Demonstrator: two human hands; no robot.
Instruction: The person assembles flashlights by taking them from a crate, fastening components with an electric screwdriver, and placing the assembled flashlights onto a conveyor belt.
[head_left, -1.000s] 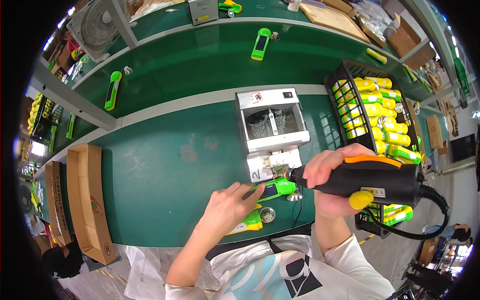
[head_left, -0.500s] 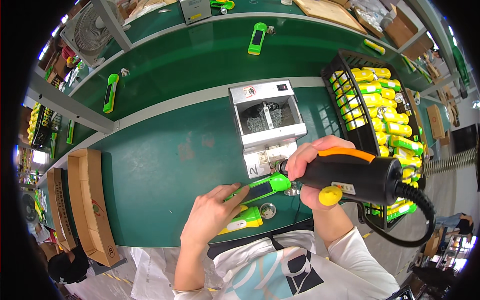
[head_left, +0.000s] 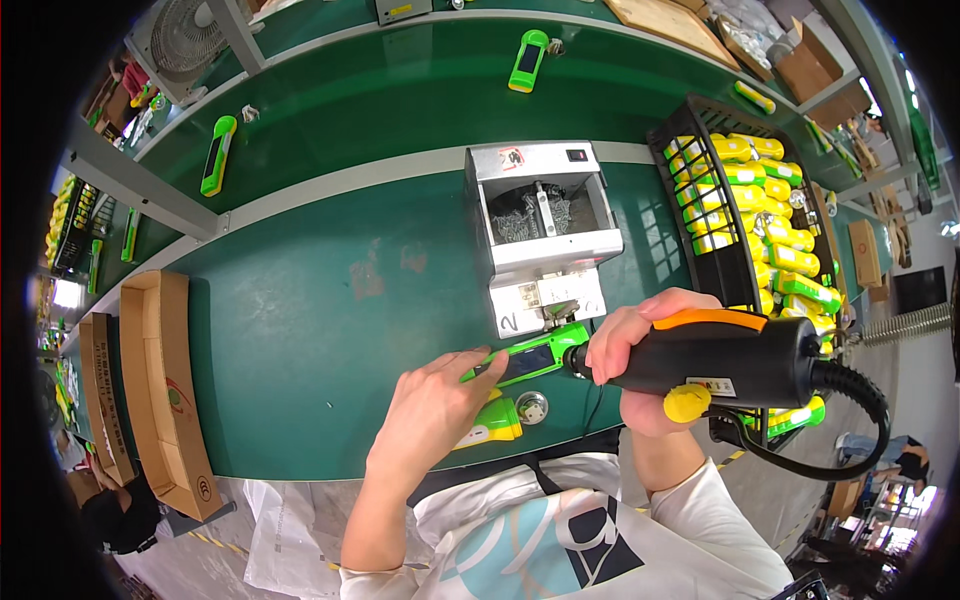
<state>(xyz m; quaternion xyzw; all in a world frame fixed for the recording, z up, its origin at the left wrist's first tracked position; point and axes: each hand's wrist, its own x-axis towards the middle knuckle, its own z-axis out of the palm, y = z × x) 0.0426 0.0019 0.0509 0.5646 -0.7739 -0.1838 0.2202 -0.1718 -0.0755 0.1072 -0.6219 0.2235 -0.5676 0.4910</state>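
My left hand (head_left: 435, 405) grips a green flashlight body (head_left: 530, 362) with a dark panel, its fingers curled over the near end. In my right hand (head_left: 640, 350) is a black electric screwdriver (head_left: 715, 358) with an orange lever and a yellow knob. Its tip meets the flashlight's right end; the exact contact is hidden. Just beyond stands a metal screw feeder (head_left: 545, 255) with many small screws in its tray. Below the held body lies a yellow-green flashlight (head_left: 495, 424), partly under my left hand, beside a round lamp head (head_left: 532, 407).
A black crate (head_left: 722, 290) full of yellow-green flashlights stands at the right. Open cardboard boxes (head_left: 165, 390) are at the left. Across the far green strip lie flashlights (head_left: 527, 62), (head_left: 218, 156). A coiled cable (head_left: 860, 400) loops from the screwdriver.
The screwdriver tip has gone from beside the feeder's front to the flashlight's right end. The flashlight has tilted slightly and the whole view has shifted a little.
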